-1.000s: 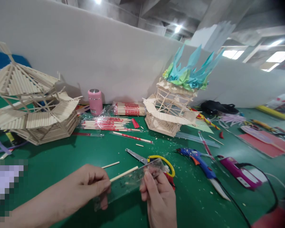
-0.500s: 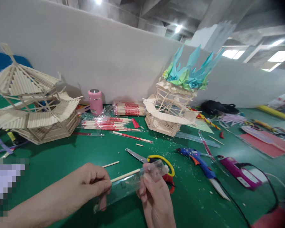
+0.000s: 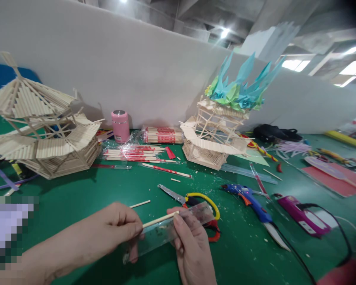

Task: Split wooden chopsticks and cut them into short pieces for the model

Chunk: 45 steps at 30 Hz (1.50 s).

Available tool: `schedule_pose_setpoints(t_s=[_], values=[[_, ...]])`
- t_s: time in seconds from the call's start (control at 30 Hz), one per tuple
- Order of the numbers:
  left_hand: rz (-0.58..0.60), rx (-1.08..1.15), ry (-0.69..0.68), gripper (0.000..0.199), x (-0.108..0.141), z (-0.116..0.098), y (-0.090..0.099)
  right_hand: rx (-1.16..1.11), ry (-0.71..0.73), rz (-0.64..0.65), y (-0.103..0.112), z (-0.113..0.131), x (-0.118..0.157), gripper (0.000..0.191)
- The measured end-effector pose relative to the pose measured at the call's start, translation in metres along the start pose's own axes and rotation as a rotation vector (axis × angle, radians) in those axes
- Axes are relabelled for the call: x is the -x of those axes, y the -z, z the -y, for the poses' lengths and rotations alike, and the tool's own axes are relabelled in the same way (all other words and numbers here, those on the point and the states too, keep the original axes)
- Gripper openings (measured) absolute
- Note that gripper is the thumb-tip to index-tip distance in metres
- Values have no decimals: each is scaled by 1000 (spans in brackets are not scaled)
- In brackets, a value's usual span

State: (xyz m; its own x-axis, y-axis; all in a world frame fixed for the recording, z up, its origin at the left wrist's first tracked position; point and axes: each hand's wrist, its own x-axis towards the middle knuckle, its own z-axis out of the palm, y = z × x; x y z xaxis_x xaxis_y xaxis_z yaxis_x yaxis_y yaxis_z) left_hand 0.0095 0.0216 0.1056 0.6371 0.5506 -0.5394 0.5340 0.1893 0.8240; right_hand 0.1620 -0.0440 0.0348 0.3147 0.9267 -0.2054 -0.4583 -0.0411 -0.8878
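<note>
A thin wooden stick (image 3: 160, 219) lies along the top edge of a clear plastic strip (image 3: 157, 238). My left hand (image 3: 121, 226) pinches the stick and the strip at their left end. At the right, my right hand (image 3: 190, 237) is closed on the strip, its thumb against the stick's tip. Behind my right hand lie scissors (image 3: 218, 215) with yellow and red handles. Another short stick (image 3: 140, 204) rests on the green table (image 3: 106, 194) beyond my left hand.
Stick-built pavilions stand at the left (image 3: 56, 152) and centre right (image 3: 207, 148), with a pink flask (image 3: 120, 126) and stick bundles (image 3: 163, 135) between them. A blue glue gun (image 3: 249, 200) and a magenta device (image 3: 304, 215) lie to the right.
My right thumb has shifted up onto the stick's right tip. Both hands, with the stick and strip, sit slightly further right in view.
</note>
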Motion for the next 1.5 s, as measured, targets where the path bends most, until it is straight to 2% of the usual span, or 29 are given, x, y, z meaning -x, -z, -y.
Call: schedule_pose_setpoints(t_s=[0.27, 0.57, 0.97, 1.23, 1.37, 1.5], values=[[24, 64, 14, 29, -1, 7, 5, -28, -35, 28, 2, -1, -1, 26], [37, 40, -25, 27, 4, 8, 8, 2, 1, 120, 5, 2, 4, 37], [-7, 9, -61, 28, 8, 11, 8, -1, 7, 22, -3, 13, 11, 38], [-6, -8, -13, 28, 6, 15, 6, 41, 27, -11, -5, 12, 14, 39], [-32, -115, -33, 31, 4, 14, 0, 58, 5, -17, -7, 12, 14, 40], [-71, -236, 15, 35, 1, 4, -8, 64, -31, -9, -9, 12, 14, 41]])
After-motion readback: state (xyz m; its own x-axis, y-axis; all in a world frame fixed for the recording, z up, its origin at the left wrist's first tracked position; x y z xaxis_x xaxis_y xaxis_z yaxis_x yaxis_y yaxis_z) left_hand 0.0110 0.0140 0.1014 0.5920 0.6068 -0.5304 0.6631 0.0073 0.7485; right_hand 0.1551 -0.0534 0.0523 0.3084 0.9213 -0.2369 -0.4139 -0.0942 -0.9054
